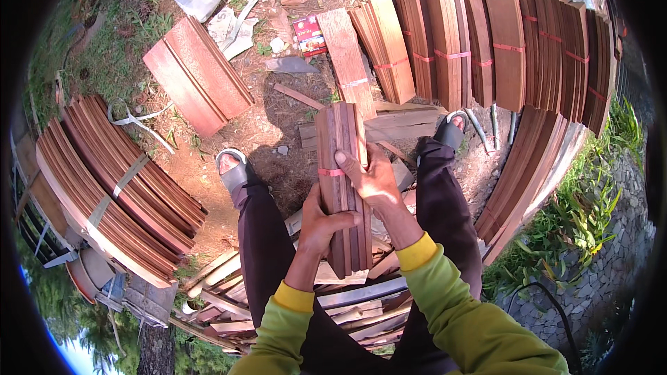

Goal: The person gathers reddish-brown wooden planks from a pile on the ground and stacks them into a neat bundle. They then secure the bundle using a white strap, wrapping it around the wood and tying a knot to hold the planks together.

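Wooden slat bundle (342, 187) upright, long axis pointing away; both hands gripping.

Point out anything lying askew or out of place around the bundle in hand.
The held bundle is neat, banded pink. Behind it, one bundle lies tilted off the upright row, and a small red box sits among scraps on the dirt.

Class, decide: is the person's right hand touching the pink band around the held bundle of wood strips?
Touching. The head view shows the right hand with its thumb pressed on the pink band around the bundle.
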Demonstrator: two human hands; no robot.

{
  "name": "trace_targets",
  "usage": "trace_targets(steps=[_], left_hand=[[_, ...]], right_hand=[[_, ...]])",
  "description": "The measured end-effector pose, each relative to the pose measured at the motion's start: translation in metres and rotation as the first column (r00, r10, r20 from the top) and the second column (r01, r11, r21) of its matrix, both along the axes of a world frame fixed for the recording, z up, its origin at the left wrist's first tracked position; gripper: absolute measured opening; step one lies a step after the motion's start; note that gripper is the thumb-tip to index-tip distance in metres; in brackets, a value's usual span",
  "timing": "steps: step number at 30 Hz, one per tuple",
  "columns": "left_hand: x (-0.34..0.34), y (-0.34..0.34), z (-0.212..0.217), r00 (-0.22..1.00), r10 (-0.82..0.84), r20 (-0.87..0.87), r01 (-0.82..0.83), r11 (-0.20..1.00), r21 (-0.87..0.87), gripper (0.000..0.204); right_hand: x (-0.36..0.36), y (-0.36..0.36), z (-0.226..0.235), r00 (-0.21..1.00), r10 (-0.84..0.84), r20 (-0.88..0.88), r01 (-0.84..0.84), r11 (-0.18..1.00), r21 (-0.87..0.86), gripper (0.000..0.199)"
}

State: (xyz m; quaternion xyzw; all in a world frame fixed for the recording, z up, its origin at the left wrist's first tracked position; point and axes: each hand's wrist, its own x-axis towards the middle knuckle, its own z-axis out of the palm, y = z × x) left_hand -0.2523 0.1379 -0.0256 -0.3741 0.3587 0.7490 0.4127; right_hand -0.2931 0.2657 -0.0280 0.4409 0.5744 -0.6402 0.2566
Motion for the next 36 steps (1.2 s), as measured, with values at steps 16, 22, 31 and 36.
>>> trace_targets(steps=[16,22,31,36], left_hand=[[0.001,-0.003,-0.003,0.980,-0.193,0.047,0.192,0.981,0.019,0.084],[0.008,0.006,-0.009,0.964,-0.267,-0.004,0.265,0.960,-0.090,0.081],[-0.002,0.002,-0.001,0.999,0.024,0.033,-0.026,0.997,0.073,0.077],[0.003,0.005,-0.009,0.973,-0.214,-0.085,0.192,0.957,-0.217,0.070]], right_hand=[[0.032,0.014,-0.016,0.959,-0.238,0.154,0.269,0.934,-0.235,0.052],[0.024,0.024,-0.034,0.947,-0.289,0.141,0.317,0.911,-0.262,0.047],[0.030,0.015,-0.029,0.923,-0.365,0.123,0.385,0.863,-0.329,0.044],[0.021,0.012,-0.024,0.990,0.080,0.115,-0.079,0.997,-0.011,0.056]])
